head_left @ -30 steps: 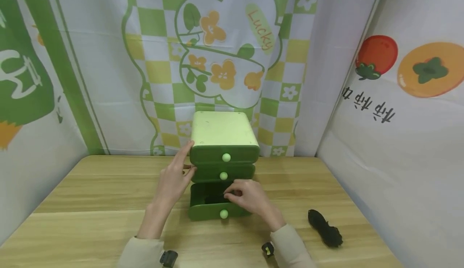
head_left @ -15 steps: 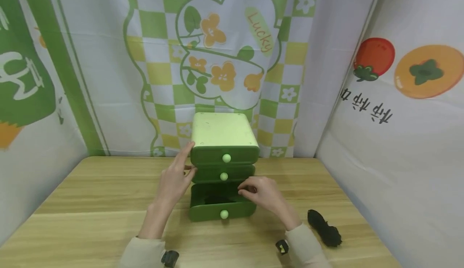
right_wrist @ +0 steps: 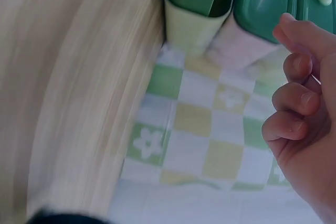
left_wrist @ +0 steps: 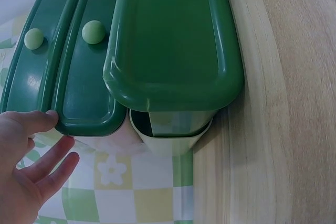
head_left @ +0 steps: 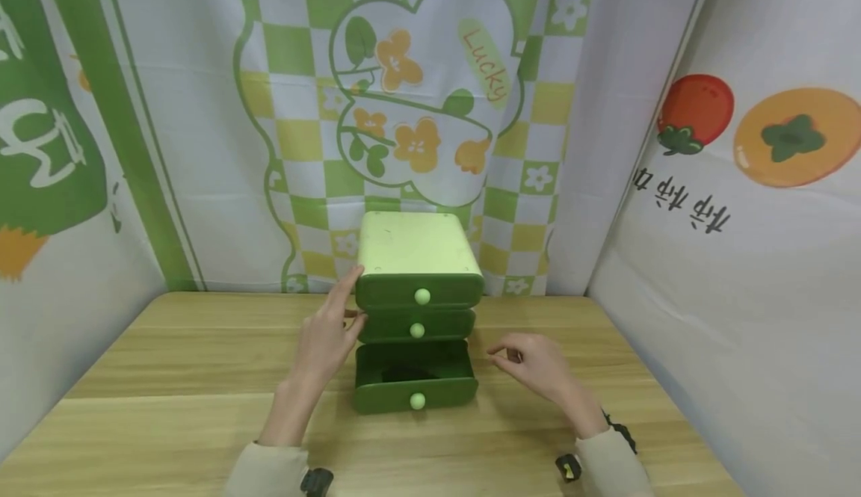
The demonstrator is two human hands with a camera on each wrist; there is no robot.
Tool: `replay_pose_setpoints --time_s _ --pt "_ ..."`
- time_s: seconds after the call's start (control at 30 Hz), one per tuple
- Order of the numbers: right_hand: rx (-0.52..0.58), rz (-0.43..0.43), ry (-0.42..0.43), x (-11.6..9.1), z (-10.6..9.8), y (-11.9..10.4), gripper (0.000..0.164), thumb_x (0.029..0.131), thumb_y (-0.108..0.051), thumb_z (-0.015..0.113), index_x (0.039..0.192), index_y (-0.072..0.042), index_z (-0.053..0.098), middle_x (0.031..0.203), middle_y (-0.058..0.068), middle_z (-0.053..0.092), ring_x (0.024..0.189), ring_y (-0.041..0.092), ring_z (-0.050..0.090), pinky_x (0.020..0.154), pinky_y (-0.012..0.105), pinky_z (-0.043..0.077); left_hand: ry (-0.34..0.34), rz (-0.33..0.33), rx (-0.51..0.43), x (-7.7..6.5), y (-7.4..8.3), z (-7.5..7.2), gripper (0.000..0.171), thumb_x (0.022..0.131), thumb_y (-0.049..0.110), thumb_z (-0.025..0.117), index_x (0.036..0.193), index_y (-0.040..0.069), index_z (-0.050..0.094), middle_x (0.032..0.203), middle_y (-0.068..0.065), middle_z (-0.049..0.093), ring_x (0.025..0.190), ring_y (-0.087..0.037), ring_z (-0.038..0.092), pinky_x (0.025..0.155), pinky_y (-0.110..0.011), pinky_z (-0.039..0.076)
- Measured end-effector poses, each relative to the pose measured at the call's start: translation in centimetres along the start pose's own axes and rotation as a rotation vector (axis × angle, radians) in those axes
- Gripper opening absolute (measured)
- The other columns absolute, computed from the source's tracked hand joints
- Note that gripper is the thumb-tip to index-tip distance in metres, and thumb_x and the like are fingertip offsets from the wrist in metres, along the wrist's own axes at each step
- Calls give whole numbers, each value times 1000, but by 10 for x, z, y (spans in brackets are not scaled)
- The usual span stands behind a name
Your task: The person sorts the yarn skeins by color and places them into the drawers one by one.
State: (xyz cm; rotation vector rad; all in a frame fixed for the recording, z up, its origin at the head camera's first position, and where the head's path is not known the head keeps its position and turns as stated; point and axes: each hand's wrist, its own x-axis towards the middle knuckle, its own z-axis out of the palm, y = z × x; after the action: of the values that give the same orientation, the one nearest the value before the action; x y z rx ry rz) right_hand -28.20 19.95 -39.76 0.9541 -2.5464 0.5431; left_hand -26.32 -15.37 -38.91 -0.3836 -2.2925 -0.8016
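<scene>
A small cabinet with a pale green top and dark green drawers stands on the table. Its bottom drawer is pulled out, and a dark object of unclear kind lies inside. My left hand touches the cabinet's left side, fingertips at the top corner and by the middle drawer. To the right of the drawer, apart from it, my right hand hovers with loosely curled fingers and nothing in them. Behind the right wrist, a black bundle is mostly hidden.
A wooden table carries the cabinet. Behind it hangs a checkered green, yellow and white cloth. Printed white cloth walls close off both sides.
My right hand has come out of the bottom drawer and moved right, now partly covering the black bundle. The left hand stays against the cabinet.
</scene>
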Motion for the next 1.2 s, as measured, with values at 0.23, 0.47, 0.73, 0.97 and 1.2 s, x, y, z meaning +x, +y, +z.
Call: replay_pose_setpoints --time_s 0.23,0.47,0.73,0.97,1.2 --pt "-30 66 19 -21 -11 19 10 87 -24 76 95 -19 78 68 -20 56 59 -8 42 53 16 40 -2 -14 11 0 -1 -4 88 85 1 75 157 22 27 152 -14 46 86 -30 75 38 -19 34" --pt "-57 134 -15 -40 -16 35 14 87 -27 76 98 -18 78 67 -21 54 60 -8 42 53 16 38 -13 -22 8 -1 -1 -5 88 86 1 75 157 23 27 154 -12 45 88 -29 75 39 -21 35" --pt "-81 282 -141 -60 -27 53 26 89 -32 74 109 -16 76 67 -16 53 59 -3 43 52 20 37 -16 -24 8 -1 0 -4 89 86 2 75 157 23 26 154 -12 45 87 -29 75 39 -21 33" --pt "-146 356 -177 -80 -34 63 30 87 -34 76 111 -18 74 64 -14 49 54 1 39 50 21 35 -17 -19 9 1 0 -4 89 86 1 75 157 23 26 154 -11 45 88 -29 75 39 -21 34" --pt "-122 413 -221 -97 -42 69 40 87 -40 75 119 -17 71 65 -13 49 54 1 39 50 21 34 -24 -19 2 1 1 -1 89 86 1 74 157 23 26 154 -11 44 88 -29 75 38 -20 34"
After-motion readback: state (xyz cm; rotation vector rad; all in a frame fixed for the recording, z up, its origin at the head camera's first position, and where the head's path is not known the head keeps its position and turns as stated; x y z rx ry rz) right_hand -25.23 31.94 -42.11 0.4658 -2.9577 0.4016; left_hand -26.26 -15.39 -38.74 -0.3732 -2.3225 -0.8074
